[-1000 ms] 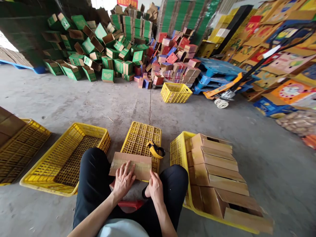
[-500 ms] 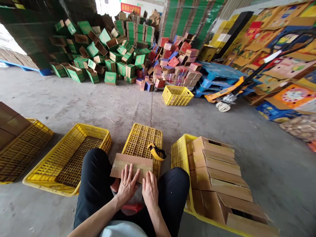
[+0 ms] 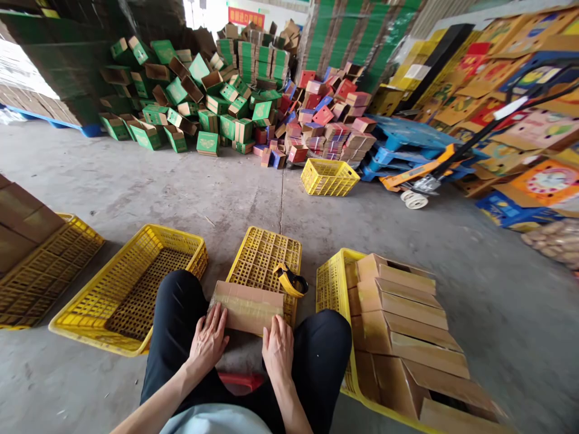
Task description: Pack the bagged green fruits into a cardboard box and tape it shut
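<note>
A taped cardboard box (image 3: 253,307) lies between my knees on the near end of an upturned yellow crate (image 3: 257,256). My left hand (image 3: 208,340) grips its left end, with the fingers over the top edge. At the near right corner, my right hand (image 3: 278,346) has its fingers closed on the cardboard. Clear tape runs along the box's upper face. Just beyond the box, a yellow and black tape dispenser (image 3: 289,280) rests on the crate's right side. The undersides of both hands' grips are hidden.
On my right stands a yellow crate (image 3: 328,289) filled with cardboard boxes (image 3: 407,325). An open yellow crate (image 3: 131,283) is on my left, beside another crate (image 3: 49,271) of cartons. Farther off are green boxes (image 3: 208,143), a small yellow crate (image 3: 330,178) and a pallet jack (image 3: 420,175).
My left hand has moved from the middle of the box's top to its left end. My right hand stays at the right end. The view has shifted slightly.
</note>
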A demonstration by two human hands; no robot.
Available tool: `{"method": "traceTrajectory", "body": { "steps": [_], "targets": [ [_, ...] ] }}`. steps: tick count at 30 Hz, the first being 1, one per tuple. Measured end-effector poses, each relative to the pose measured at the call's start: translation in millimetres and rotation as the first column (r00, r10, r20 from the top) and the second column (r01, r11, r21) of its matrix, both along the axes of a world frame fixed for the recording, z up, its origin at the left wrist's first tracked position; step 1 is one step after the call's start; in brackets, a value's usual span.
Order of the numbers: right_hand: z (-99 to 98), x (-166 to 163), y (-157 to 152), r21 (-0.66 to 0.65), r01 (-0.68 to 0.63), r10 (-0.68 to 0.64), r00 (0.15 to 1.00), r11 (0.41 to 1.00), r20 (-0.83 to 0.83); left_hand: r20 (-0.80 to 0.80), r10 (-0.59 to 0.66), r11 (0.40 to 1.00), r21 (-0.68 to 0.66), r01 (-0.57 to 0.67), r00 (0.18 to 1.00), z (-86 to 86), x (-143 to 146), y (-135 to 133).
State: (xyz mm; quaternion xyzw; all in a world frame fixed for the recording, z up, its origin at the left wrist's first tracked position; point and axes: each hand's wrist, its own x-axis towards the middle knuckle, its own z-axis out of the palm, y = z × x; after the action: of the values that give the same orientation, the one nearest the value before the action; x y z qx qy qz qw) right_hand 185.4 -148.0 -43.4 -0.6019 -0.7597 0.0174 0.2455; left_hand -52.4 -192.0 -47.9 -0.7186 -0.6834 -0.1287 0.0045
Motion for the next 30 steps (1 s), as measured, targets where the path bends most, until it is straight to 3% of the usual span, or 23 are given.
{"method": "traceTrajectory", "body": {
  "steps": [3, 7, 12, 16, 22, 30],
  "targets": [
    [0.3, -19.5, -2.5, -0.008, -0.023, 0.023, 1.0, 1.0, 0.014, -0.001, 0.027, 1.0, -0.007, -0.027, 1.0, 3.6, 12.6, 6.8],
    [4.7, -53.8, -2.3, -0.096, -0.16, 0.16, 0.987, 0.982, -0.013, -0.016, 0.047, 0.998, -0.029, -0.047, 0.999, 16.2, 23.6, 21.1],
    [21.2, -93.7, 15.5, -0.144, -0.355, 0.352, 0.935, 0.924, -0.044, 0.02, 0.034, 0.997, -0.073, -0.032, 0.999, 34.3, 6.0, 43.5],
    [28.2, -105.0, 34.3, -0.112, -0.467, 0.461, 0.884, 0.877, -0.075, 0.064, 0.032, 0.999, -0.006, -0.032, 0.997, 30.6, -5.2, 50.5],
    [29.4, -78.8, 42.4, -0.11, -0.401, 0.399, 0.916, 0.909, -0.045, 0.1, 0.112, 0.992, 0.055, -0.117, 0.989, 12.1, -2.7, 48.7],
    [12.5, 4.8, 38.9, -0.054, -0.164, 0.164, 0.986, 0.985, -0.01, 0.154, 0.083, 0.989, 0.112, -0.101, 0.985, -2.2, -13.9, 45.8]
  ]
}}
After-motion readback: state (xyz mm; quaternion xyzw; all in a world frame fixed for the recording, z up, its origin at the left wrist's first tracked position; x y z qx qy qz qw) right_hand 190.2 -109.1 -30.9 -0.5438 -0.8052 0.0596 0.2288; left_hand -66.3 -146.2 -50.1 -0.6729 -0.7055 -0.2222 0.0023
